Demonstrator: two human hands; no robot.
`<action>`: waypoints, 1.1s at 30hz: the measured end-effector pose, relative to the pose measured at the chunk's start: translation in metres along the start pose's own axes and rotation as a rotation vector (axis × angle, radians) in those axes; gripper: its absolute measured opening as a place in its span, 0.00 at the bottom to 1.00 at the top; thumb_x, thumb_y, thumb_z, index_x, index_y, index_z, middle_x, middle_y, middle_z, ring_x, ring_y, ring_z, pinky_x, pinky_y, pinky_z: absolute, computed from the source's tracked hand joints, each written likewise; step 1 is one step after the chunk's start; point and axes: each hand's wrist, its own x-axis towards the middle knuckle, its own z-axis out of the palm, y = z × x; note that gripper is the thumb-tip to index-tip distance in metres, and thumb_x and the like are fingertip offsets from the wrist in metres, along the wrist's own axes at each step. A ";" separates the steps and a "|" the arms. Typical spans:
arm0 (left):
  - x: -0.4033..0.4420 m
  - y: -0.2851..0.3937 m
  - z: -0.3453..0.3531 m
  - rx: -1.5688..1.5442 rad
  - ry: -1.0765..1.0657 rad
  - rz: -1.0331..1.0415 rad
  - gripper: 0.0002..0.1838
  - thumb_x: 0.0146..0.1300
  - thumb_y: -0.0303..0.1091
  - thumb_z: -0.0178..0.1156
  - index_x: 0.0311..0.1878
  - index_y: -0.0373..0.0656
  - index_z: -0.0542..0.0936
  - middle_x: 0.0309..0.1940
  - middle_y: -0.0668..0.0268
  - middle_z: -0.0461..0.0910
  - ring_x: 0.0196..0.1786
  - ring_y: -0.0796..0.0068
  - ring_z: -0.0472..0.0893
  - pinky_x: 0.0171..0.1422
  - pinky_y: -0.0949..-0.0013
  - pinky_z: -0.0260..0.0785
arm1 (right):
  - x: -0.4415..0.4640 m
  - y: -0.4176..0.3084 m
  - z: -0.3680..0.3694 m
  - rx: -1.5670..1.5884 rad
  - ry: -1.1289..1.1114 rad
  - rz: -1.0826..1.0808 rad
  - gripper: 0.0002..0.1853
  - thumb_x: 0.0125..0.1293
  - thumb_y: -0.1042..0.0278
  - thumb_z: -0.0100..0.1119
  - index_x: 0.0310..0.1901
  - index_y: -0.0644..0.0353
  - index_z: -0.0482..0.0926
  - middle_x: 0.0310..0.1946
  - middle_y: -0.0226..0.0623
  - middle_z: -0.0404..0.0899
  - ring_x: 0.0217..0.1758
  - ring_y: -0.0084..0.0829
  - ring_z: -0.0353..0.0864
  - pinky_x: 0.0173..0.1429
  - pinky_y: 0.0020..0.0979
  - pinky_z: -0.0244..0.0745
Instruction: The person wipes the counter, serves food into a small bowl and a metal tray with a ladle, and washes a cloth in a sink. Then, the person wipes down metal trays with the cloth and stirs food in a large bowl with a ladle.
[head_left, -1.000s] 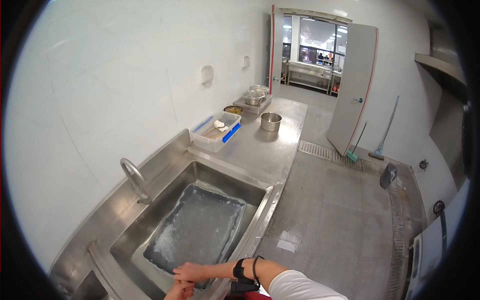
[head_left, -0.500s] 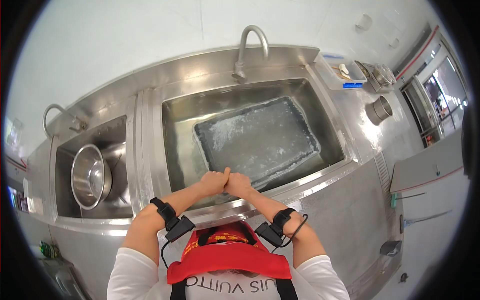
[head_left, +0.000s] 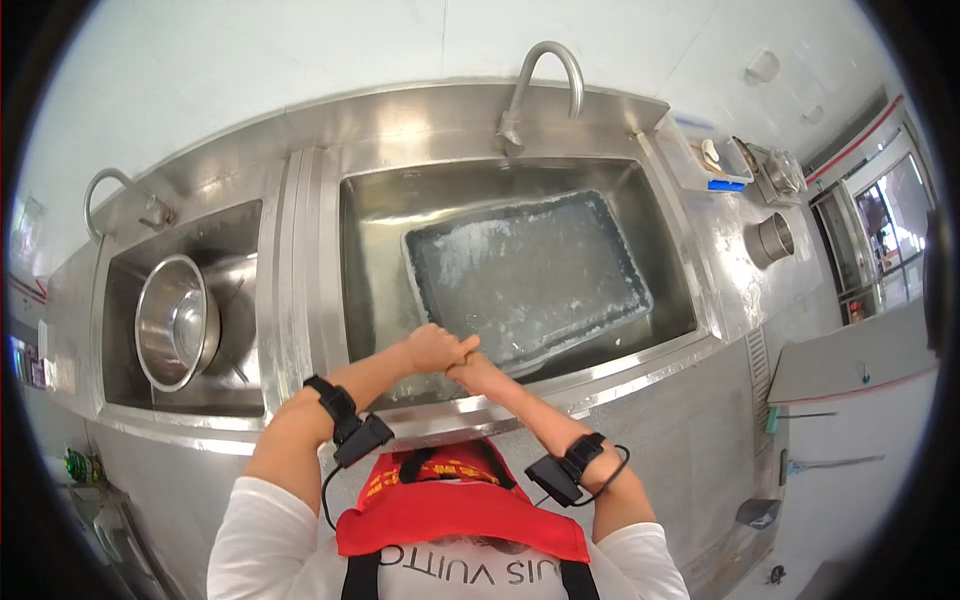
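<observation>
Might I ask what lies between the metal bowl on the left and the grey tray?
Between the bowl and tray, the head view shows part of the small basin, the steel divider and part of the large basin.

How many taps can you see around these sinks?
2. The first tap stands behind the large sink; the second tap stands behind the smaller sink at left. Neither is hidden.

A tray [head_left: 535, 275] lies in the sink [head_left: 378, 270], a bowl [head_left: 178, 325] in the left basin [head_left: 240, 320].

White wall [head_left: 300, 60], possibly a window [head_left: 890, 208]
</observation>
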 end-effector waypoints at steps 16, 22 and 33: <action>0.093 0.134 -0.028 -1.646 0.041 -0.443 0.20 0.56 0.38 0.53 0.50 0.40 0.65 0.40 0.64 0.73 0.41 0.74 0.73 0.47 0.69 0.65 | -0.147 0.079 -0.107 1.013 0.498 -0.607 0.12 0.59 0.72 0.47 0.45 0.60 0.68 0.39 0.30 0.72 0.43 0.25 0.71 0.47 0.30 0.69; 0.200 0.217 -0.008 -1.914 0.129 -0.328 0.14 0.61 0.37 0.46 0.47 0.40 0.70 0.38 0.68 0.74 0.41 0.80 0.73 0.46 0.75 0.64 | -0.266 0.165 -0.159 0.605 0.739 -0.786 0.09 0.57 0.73 0.48 0.40 0.61 0.73 0.47 0.35 0.68 0.50 0.29 0.66 0.53 0.32 0.64; 0.337 0.421 -0.009 -1.184 -0.243 0.452 0.15 0.61 0.32 0.45 0.51 0.44 0.71 0.43 0.68 0.72 0.45 0.80 0.69 0.52 0.76 0.58 | -0.402 0.284 -0.219 0.856 1.173 -0.556 0.12 0.58 0.66 0.48 0.44 0.57 0.72 0.43 0.29 0.68 0.46 0.20 0.64 0.48 0.25 0.61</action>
